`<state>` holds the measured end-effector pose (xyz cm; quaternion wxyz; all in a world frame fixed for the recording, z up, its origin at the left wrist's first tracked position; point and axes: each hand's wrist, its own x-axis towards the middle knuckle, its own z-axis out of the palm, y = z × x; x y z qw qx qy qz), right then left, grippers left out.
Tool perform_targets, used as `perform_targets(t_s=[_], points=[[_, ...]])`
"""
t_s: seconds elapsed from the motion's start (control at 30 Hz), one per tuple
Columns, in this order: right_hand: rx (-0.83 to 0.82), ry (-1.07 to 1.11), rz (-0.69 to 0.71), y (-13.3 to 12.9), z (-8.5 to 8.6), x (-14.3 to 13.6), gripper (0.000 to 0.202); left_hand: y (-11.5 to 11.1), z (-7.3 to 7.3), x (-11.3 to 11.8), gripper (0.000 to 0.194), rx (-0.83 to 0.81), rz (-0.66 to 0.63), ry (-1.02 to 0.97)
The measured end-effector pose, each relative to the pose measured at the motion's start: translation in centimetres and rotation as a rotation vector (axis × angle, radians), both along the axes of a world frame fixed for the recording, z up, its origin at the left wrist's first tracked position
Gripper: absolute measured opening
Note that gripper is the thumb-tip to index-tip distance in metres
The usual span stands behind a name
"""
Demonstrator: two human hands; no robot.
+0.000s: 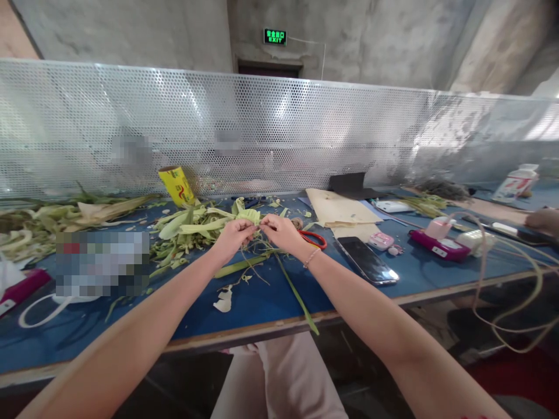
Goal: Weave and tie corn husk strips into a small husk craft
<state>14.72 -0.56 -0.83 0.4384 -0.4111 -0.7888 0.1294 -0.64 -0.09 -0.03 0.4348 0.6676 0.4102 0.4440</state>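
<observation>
Both of my hands meet over the blue table, close together at its middle. My left hand [238, 234] has its fingers pinched on a pale green leaf strip [250, 215]. Facing it, my right hand [282, 233] is closed too, its fingertips at the strip's right end; what they pinch is too small to make out. Behind and left of my left hand lies a heap of green leaf pieces [187, 230]. Thin stringy fibres hang below my fingers. Red-handled scissors [315, 238] lie partly hidden beside my right wrist.
A yellow tube [177, 185] leans behind the heap. More husks [39, 224] lie far left. Right are brown paper [343, 208], a phone [367, 260], a purple power strip [439, 244], looping cables and a white bottle [515, 181]. A perforated metal screen [279, 134] borders the back.
</observation>
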Motion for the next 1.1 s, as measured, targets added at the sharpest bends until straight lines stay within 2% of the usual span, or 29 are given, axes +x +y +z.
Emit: perform_targets(t_s=[0.4, 0.9, 1.1], points=[[0.131, -0.146, -0.135, -0.1, -0.7, -1.1, 0.011, 0.8, -0.3, -0.7, 0.013, 0.058, -0.009, 0.147], [0.099, -0.073, -0.181, 0.2, -1.1, -1.4, 0.01, 1.3, -0.7, -0.9, 0.012, 0.079, 0.018, 0.186], [0.055, -0.038, -0.161, 0.9, -1.3, -1.2, 0.011, 1.3, -0.9, -0.8, 0.018, 0.137, 0.059, 0.304]])
